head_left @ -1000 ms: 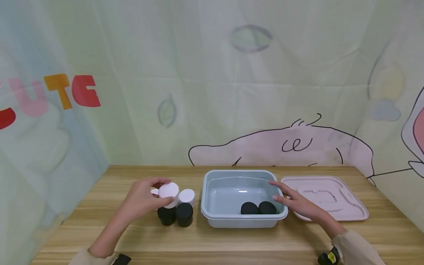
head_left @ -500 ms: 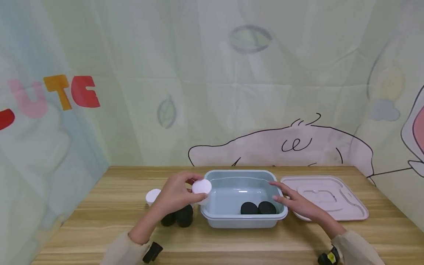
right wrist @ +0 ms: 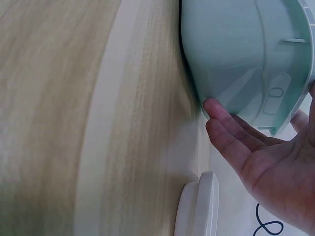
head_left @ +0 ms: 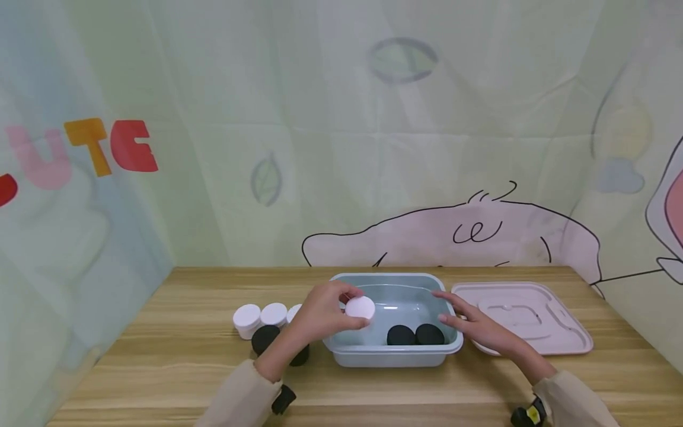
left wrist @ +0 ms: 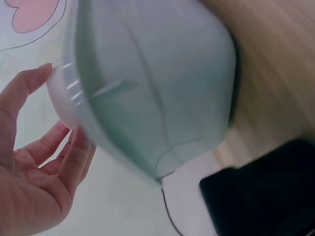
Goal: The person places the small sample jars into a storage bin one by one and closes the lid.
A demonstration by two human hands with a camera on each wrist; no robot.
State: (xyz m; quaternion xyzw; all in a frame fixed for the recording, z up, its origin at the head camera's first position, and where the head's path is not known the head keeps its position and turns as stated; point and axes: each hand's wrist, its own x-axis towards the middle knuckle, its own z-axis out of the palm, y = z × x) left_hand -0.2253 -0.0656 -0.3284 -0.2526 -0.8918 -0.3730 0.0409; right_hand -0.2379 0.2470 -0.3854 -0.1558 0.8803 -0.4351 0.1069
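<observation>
My left hand (head_left: 328, 311) pinches a small round white jar (head_left: 360, 308) between thumb and fingers, over the left part of a pale blue plastic tub (head_left: 392, 359). In the left wrist view the tub's rim partly hides the jar (left wrist: 60, 98). Two black jars (head_left: 401, 335) sit inside the tub at the front right. My right hand (head_left: 477, 326) rests on the tub's right rim with its fingers fairly straight. Fingertips (right wrist: 216, 110) touch the outer wall in the right wrist view, and the thumb is at the rim.
Left of the tub stand several white jars (head_left: 247, 319) in a row, with black jars (head_left: 265, 339) in front, partly hidden by my left arm. A pale pink lid (head_left: 560, 332) lies on the wooden table (head_left: 160, 344) to the right. A printed cloth (head_left: 341, 136) hangs behind.
My left hand has carried the white jar rightward from the group of jars to over the tub. My right hand has stayed at the tub's right rim.
</observation>
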